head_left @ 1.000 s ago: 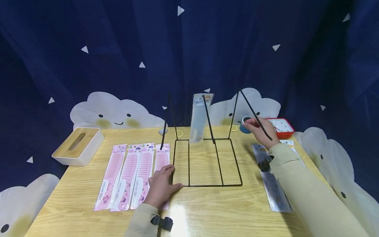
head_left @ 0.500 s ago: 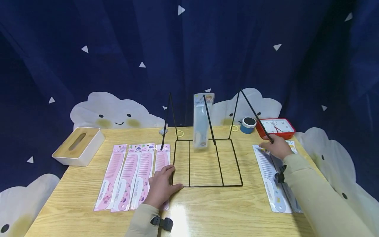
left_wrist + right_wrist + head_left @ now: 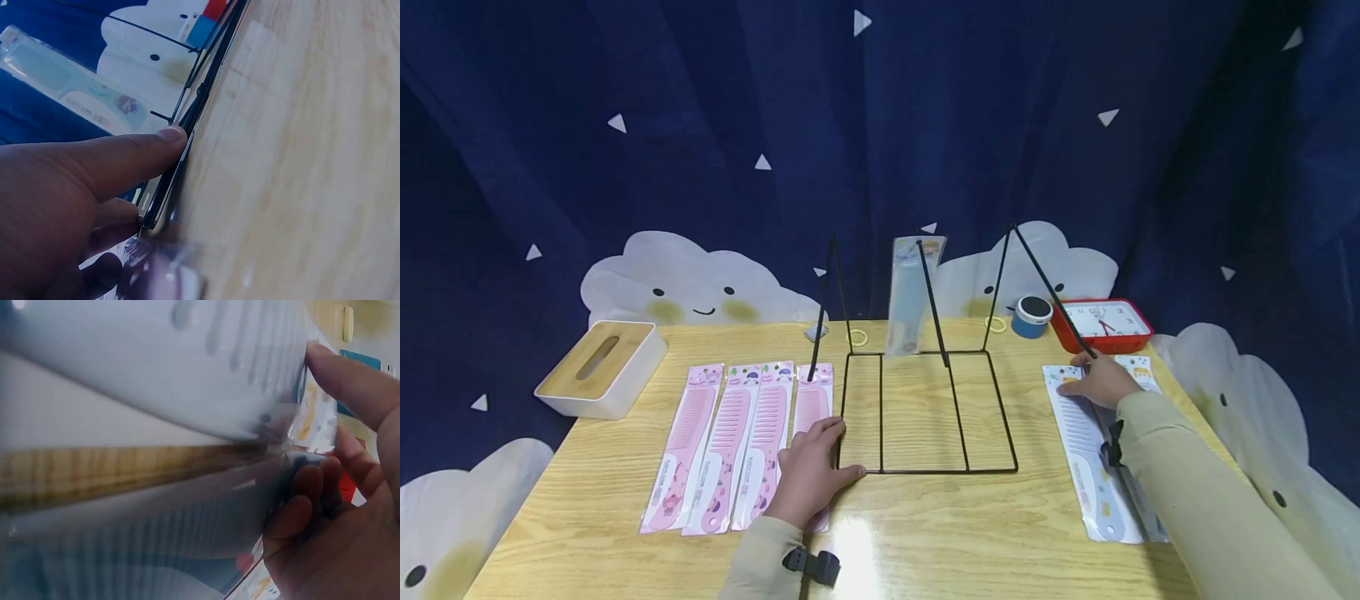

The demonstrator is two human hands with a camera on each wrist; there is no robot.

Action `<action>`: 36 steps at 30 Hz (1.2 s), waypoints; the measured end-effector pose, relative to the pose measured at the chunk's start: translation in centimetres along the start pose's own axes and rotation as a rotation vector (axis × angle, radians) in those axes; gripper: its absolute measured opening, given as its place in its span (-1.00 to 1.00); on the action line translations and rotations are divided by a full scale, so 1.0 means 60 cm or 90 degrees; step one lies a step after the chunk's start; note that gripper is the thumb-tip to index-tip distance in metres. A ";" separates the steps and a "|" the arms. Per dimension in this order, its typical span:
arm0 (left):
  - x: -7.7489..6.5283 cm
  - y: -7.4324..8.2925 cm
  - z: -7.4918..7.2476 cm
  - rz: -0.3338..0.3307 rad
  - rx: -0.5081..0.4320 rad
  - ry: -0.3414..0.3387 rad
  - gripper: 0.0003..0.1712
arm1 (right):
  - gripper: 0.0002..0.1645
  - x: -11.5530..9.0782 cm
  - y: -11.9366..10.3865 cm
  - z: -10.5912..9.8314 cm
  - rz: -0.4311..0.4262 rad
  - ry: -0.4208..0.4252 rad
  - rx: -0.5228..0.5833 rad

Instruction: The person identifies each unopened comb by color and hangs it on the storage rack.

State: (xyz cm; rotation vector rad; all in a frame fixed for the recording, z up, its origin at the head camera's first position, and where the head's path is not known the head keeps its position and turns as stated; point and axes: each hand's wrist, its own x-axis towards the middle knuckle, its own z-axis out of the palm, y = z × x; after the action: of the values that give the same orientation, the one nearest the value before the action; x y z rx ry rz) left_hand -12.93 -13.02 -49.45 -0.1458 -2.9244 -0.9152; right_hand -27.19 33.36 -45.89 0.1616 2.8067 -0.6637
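My left hand (image 3: 812, 471) holds the front left corner of a black wire display rack (image 3: 922, 472); in the left wrist view its thumb presses the bar and the other fingers curl beside it. One packaged blue comb (image 3: 907, 300) hangs from the rack's middle prong. At the right of the table, my right hand (image 3: 1103, 382) spans the top end of a packaged grey-blue comb (image 3: 1090, 467), thumb and index finger on its label end. The other fingers are curled over a second packaged comb (image 3: 1142, 492), partly hidden beneath the hand and sleeve.
Several packaged pink combs (image 3: 722, 458) lie in a row at the left, near a tissue box (image 3: 601, 367). Behind the right hand stand a red clock (image 3: 1105, 325) and a blue round jar-like item (image 3: 1032, 317). Two yellow rings (image 3: 857, 337) lie by the rack's back.
My right hand has left the blue round item and come down onto the top of the packaged comb at the right. The hanging comb swings slightly. My left hand stays on the rack.
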 end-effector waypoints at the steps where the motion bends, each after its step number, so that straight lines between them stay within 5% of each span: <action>1: 0.000 0.000 0.000 0.000 0.000 0.001 -0.11 | -0.25 0.000 0.001 0.002 -0.006 0.011 0.009; 7: 0.001 0.001 0.000 -0.002 0.000 -0.002 -0.11 | -0.58 -0.006 0.003 0.011 -0.052 0.064 0.056; 14: 0.001 0.002 0.000 -0.001 0.004 -0.002 -0.11 | -0.70 -0.033 -0.023 0.002 -0.095 0.114 0.131; 20: -0.002 0.004 -0.002 -0.001 0.003 0.000 -0.11 | -0.64 -0.071 -0.065 -0.016 -0.116 0.107 0.204; 30: -0.002 0.003 -0.002 0.004 0.006 0.003 -0.11 | -0.56 -0.152 -0.160 -0.025 -0.227 0.113 0.270; 36: -0.001 0.002 -0.003 0.001 0.003 0.004 -0.11 | -0.77 -0.204 -0.218 -0.026 -0.353 0.131 0.292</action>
State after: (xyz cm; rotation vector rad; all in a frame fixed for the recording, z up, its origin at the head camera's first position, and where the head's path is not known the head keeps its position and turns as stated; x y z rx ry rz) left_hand -12.83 -13.01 -49.25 -0.1446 -2.9202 -0.9074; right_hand -17.89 21.83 -35.70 -0.5159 2.8429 -1.4853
